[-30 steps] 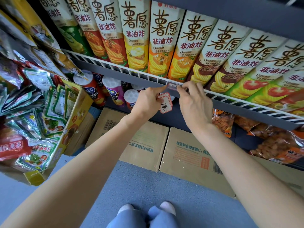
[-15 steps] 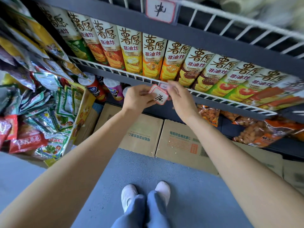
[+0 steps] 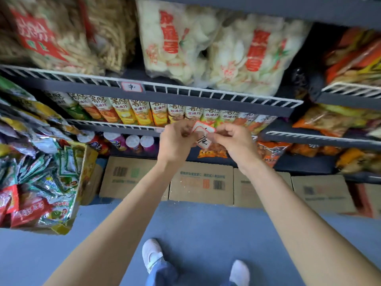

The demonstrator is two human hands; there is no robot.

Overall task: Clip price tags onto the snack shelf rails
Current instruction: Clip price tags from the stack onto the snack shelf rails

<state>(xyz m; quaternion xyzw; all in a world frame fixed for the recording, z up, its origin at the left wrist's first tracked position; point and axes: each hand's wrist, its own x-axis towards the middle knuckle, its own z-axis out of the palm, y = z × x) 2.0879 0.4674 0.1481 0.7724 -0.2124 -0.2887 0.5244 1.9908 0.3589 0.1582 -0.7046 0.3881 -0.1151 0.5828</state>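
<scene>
Tag [image 3: 203, 135] pinched between left hand [image 3: 176, 141] and right hand [image 3: 234, 142], just off the chip-box rail [image 3: 115, 126], so not clipped yet, while one tag [image 3: 132, 87] already sits on the upper rail [image 3: 206, 93]

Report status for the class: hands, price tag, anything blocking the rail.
Left hand and right hand both pinching the price tag. Tag off the wire rail, not clipped. One tag already on the upper rail. No obstruction seen.
</scene>
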